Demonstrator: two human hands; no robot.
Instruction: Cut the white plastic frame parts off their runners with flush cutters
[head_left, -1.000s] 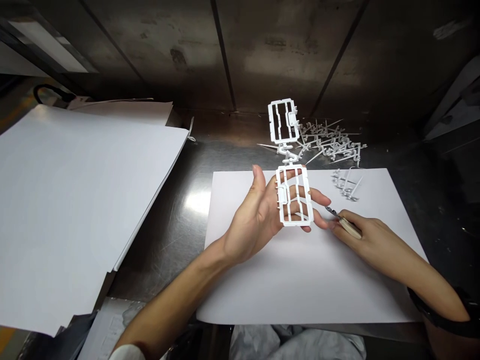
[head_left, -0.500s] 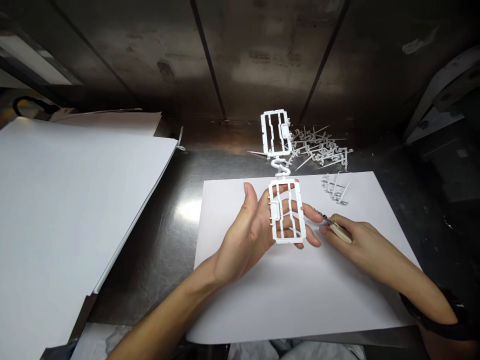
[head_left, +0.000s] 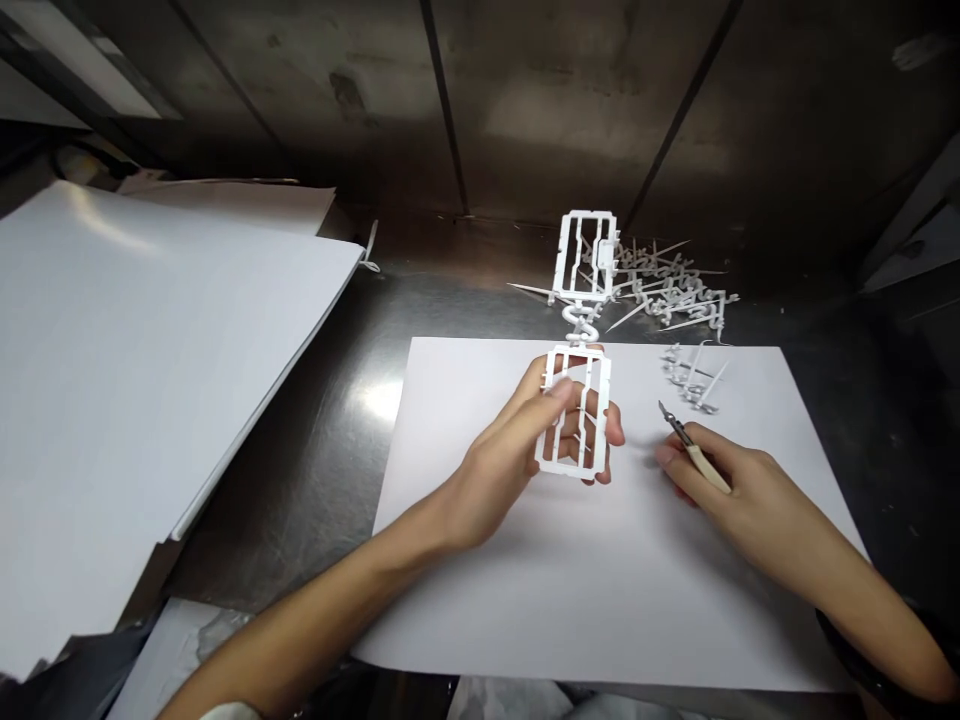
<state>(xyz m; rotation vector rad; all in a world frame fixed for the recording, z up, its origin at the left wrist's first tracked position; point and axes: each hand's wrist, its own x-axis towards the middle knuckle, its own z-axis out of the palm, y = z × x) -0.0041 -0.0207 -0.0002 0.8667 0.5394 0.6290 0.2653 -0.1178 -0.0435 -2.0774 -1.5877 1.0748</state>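
A: Item one?

B: White twin-frame piece (head_left: 603, 410), openwork, apparently plastic. Held above the paper sheet (head_left: 525, 610), upper frame (head_left: 561, 255) reaching towards the table's (head_left: 315, 470) far edge. Left hand (head_left: 499, 465): gripping the lower frame, thumb in front, fingers behind.

A: Handling?

B: Likely light, fairly stiff, somewhat smooth; thin bars probably fragile. Best hold: the outer rims. The curled link (head_left: 580, 325) looks the weak point — a grip on one frame alone may let the other flex.

A: Item two?

B: Pale-handled tool (head_left: 707, 468), pointed metal tip. Right hand (head_left: 742, 490): closed on the handle, pen-fashion, right of the piece.

A: Obscured?

B: Fingertips partly behind the bars; part of the lower frame under the thumb; the tool's butt inside the hand. Loose white bits (head_left: 679, 290) near the far edge — tangled, uncountable, partly behind the upper frame. Near table edge: largely covered by the sheet.
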